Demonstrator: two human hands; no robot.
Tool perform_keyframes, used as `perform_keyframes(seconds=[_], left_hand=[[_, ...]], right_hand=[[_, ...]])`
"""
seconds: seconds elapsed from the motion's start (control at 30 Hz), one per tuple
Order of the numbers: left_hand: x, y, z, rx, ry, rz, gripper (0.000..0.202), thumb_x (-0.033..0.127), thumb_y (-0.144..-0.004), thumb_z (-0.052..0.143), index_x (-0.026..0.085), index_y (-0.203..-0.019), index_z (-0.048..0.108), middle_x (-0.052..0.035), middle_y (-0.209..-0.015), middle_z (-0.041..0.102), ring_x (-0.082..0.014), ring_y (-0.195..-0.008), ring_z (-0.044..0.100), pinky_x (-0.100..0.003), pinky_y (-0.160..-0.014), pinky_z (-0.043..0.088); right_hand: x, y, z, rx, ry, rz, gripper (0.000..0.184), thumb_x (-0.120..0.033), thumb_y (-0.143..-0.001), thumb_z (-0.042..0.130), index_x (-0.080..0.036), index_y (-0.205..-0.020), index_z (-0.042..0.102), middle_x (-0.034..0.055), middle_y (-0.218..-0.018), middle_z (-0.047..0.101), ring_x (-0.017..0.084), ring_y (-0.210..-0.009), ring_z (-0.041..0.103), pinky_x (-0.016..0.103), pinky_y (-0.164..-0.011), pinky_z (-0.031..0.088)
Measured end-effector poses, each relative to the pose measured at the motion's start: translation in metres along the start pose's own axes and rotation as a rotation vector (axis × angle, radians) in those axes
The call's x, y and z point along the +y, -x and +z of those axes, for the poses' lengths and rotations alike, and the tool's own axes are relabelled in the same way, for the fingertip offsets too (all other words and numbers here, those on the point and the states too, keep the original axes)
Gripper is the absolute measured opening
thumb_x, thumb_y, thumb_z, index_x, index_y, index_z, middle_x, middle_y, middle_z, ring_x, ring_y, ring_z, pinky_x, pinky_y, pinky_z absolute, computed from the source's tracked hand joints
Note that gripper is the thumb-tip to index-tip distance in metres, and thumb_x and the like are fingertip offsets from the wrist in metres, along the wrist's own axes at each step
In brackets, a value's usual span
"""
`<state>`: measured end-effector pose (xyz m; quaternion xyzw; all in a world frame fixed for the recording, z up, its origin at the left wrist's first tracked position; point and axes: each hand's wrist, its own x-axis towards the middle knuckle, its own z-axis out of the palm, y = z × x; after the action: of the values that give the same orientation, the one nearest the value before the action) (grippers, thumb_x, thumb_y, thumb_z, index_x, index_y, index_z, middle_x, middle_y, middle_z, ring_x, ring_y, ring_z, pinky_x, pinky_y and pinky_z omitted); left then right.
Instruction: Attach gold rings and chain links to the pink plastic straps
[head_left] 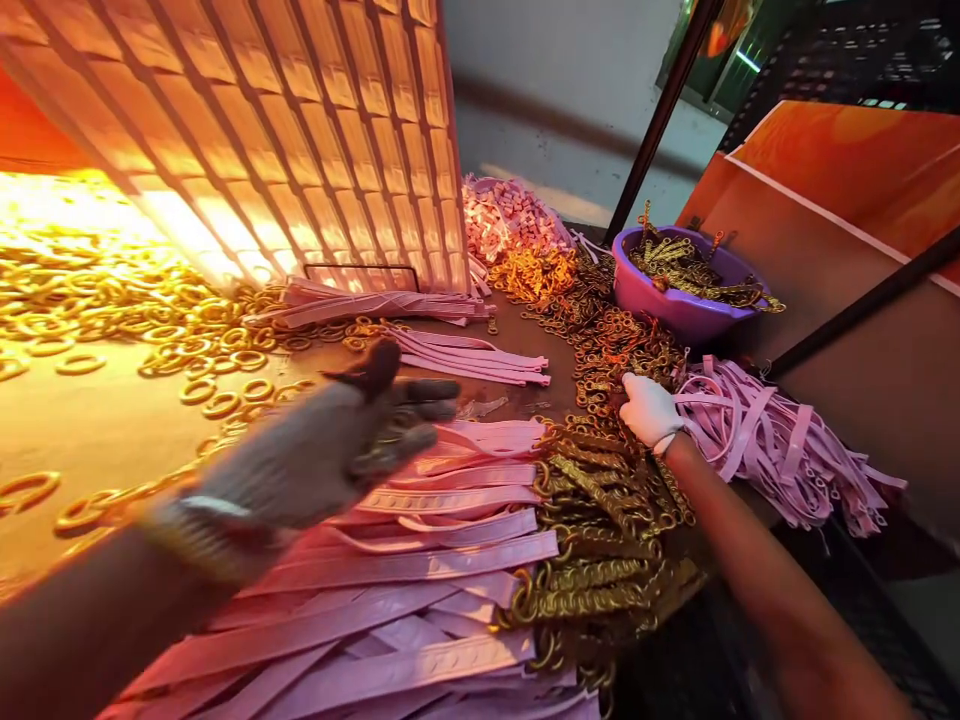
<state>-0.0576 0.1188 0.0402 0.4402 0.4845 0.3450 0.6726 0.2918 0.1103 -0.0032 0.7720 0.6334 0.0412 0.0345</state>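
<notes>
My left hand (315, 445), in a pale glove with dark fingertips, hovers over pink straps with its fingers stretched out and apart. Something small and metallic shows blurred beside its palm; I cannot tell whether the hand holds it. My right hand (651, 410), in a white glove, reaches into a heap of small gold chain pieces (619, 345), its fingers curled together and their tips hidden. Below, several pink straps (450, 565) lie side by side, their right ends beside gold chains (600, 575). A smaller bundle of pink straps (472, 357) rests just beyond my left hand.
Loose gold rings (199, 365) spread across the left of the table. A ribbed translucent panel (300, 130) stands behind them. At the back right is a purple basin (686, 318) with chains inside. Tangled pink straps (787, 445) hang at the right edge, near a black pole (847, 310).
</notes>
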Motion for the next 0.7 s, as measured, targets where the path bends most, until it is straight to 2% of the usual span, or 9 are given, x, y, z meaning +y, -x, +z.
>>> perform_keyframes(seconds=[0.03,0.1,0.17,0.27,0.33,0.43,0.57,0.63,0.7], left_hand=[[0.002,-0.002,0.013,-0.024,0.148,-0.155,0.061,0.063,-0.095,0.043,0.009,-0.09,0.07,-0.0115,-0.078,0.071,-0.008,-0.048,0.053,-0.014,-0.034,0.024],[0.004,-0.006,0.032,-0.118,0.362,-0.3,0.058,0.06,-0.095,0.044,0.008,-0.093,0.07,-0.0128,-0.084,0.072,-0.0092,-0.053,0.058,-0.013,-0.033,0.024],[0.002,-0.007,0.04,-0.175,0.437,-0.308,0.046,0.049,-0.095,0.049,0.007,-0.096,0.069,-0.0144,-0.09,0.072,-0.011,-0.058,0.062,-0.012,-0.034,0.027],[-0.005,-0.006,0.041,-0.115,0.359,-0.273,0.019,0.016,-0.088,0.055,0.006,-0.097,0.069,-0.0143,-0.089,0.072,-0.0099,-0.059,0.063,-0.011,-0.035,0.029],[-0.011,-0.004,0.039,-0.075,0.266,-0.224,0.024,0.003,-0.082,0.055,0.007,-0.101,0.068,-0.0111,-0.085,0.072,-0.0079,-0.056,0.062,-0.011,-0.036,0.03],[-0.019,-0.004,0.036,-0.105,0.119,-0.089,0.023,0.013,-0.083,0.062,0.012,-0.106,0.067,-0.0061,-0.079,0.071,-0.0063,-0.047,0.055,-0.013,-0.036,0.032],[-0.027,-0.002,0.036,-0.131,-0.145,0.035,0.027,0.038,-0.087,0.063,0.011,-0.089,0.067,-0.0004,-0.052,0.06,-0.0058,-0.035,0.038,-0.016,-0.035,0.025],[-0.029,0.0,0.037,-0.108,-0.23,0.091,0.027,0.037,-0.086,0.063,0.011,-0.09,0.069,0.0007,-0.049,0.057,-0.0067,-0.038,0.04,-0.017,-0.037,0.027],[-0.032,0.002,0.039,-0.089,-0.281,0.182,0.032,0.035,-0.084,0.063,0.012,-0.104,0.072,0.0012,-0.053,0.059,-0.0075,-0.042,0.043,-0.017,-0.04,0.029]], right_hand=[[0.0,-0.006,0.005,-0.026,0.026,-0.003,0.022,-0.01,-0.09,0.051,-0.012,-0.107,0.065,0.015,-0.103,0.07,0.024,-0.1,0.065,0.028,-0.08,0.043],[-0.003,-0.012,0.013,-0.057,0.043,-0.032,0.027,-0.003,-0.084,0.052,-0.011,-0.106,0.065,0.0175,-0.104,0.07,0.026,-0.101,0.065,0.028,-0.079,0.043],[-0.006,-0.014,0.018,-0.072,0.053,-0.052,0.027,-0.004,-0.083,0.053,-0.011,-0.107,0.064,0.0187,-0.106,0.069,0.027,-0.101,0.065,0.029,-0.078,0.043],[-0.003,-0.015,0.02,-0.075,0.042,-0.07,0.023,-0.008,-0.083,0.054,-0.012,-0.104,0.063,0.0177,-0.104,0.069,0.028,-0.099,0.065,0.03,-0.077,0.042],[0.001,-0.016,0.02,-0.064,0.023,-0.079,0.021,-0.011,-0.084,0.053,-0.013,-0.103,0.062,0.0167,-0.103,0.069,0.028,-0.098,0.065,0.031,-0.078,0.042],[0.004,-0.018,0.017,-0.031,-0.026,-0.099,0.024,-0.007,-0.083,0.049,-0.012,-0.103,0.061,0.0163,-0.103,0.069,0.027,-0.096,0.065,0.031,-0.079,0.043],[-0.009,-0.011,0.001,0.049,-0.143,-0.163,0.035,-0.002,-0.082,0.043,-0.012,-0.11,0.06,0.0123,-0.106,0.07,0.021,-0.097,0.064,0.027,-0.086,0.044],[-0.025,0.001,-0.012,0.116,-0.376,-0.272,0.035,-0.007,-0.087,0.042,-0.014,-0.117,0.06,0.0095,-0.109,0.07,0.019,-0.098,0.064,0.027,-0.089,0.046],[-0.047,0.017,-0.025,0.152,-0.681,-0.423,0.032,-0.017,-0.093,0.046,-0.014,-0.122,0.059,0.008,-0.11,0.071,0.018,-0.095,0.065,0.028,-0.088,0.048]])
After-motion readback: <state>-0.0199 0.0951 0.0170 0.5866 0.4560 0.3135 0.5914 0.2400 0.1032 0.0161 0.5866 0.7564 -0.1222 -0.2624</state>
